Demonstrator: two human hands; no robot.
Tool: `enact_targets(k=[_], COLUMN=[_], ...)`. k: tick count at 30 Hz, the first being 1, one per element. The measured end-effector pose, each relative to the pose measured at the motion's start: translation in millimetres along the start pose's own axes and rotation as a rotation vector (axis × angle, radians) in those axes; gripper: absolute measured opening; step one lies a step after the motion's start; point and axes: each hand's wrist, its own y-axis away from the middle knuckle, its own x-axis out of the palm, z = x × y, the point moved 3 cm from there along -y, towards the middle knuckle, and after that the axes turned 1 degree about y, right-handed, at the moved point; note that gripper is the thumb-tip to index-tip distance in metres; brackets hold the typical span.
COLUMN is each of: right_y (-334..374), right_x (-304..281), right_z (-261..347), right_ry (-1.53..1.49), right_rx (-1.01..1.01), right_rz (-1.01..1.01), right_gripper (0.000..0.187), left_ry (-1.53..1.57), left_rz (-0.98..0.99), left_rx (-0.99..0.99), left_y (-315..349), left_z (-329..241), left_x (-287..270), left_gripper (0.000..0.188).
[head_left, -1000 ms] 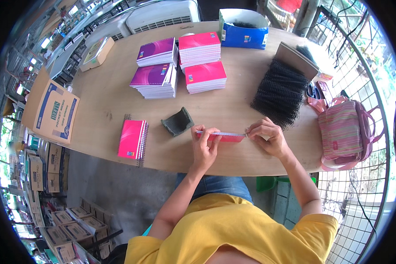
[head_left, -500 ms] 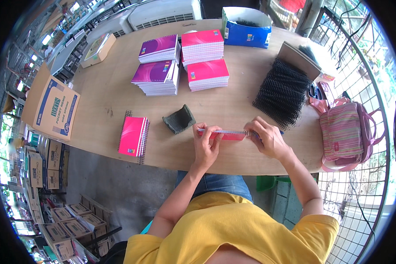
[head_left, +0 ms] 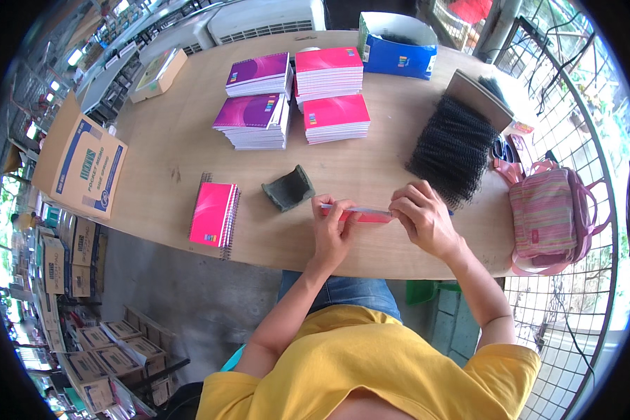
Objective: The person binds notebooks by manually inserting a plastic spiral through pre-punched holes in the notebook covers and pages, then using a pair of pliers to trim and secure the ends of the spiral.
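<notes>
Above the table's near edge, a thin pink-covered notebook [head_left: 372, 217] is held on edge, its white page edges upward. My left hand [head_left: 333, 234] is closed around its left end, thumb on the near side and fingers over the top. At the other end my right hand [head_left: 430, 222] is closed in a pinch; its fingertips meet the notebook's right corner, and whatever they hold is hidden. Just beyond my left hand lies a dark, curved trough-like block [head_left: 288, 190]. A small pile of pink notebooks [head_left: 213, 213] with black spiral wire lies farther left.
Stacks of purple [head_left: 248, 112] and pink notebooks [head_left: 336, 115] stand at the far middle. Many black wire coils [head_left: 451, 143] lie to the right beside a board [head_left: 479, 100]. A blue box [head_left: 399, 59], an open carton [head_left: 89, 168] and a striped pink bag [head_left: 549, 213] are around the edges.
My right hand has shifted its grip at the notebook's right end, its fingers drawn closer together and the wrist raised slightly. My left hand keeps hold of the notebook. The view has shifted slightly.
</notes>
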Motion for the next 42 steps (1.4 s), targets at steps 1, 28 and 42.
enact_targets(k=[1,28,42], right_y=[-5,-12,-21], right_x=[-3,4,16], right_z=[3,-75,-58], right_ry=[0.022,-0.923,-0.731], right_rx=[-0.018,0.285,0.262], right_rz=[0.034,0.603,0.439], right_gripper=[0.02,0.063,0.065], left_ry=[0.006,0.017,-0.016], left_rz=[0.005,0.006,0.061], left_rx=[-0.022,0.114,0.111], left_y=[1,-3,-6], left_z=[1,8,7], left_x=[-1,-8,-5], left_gripper=[0.02,0.058,0.063])
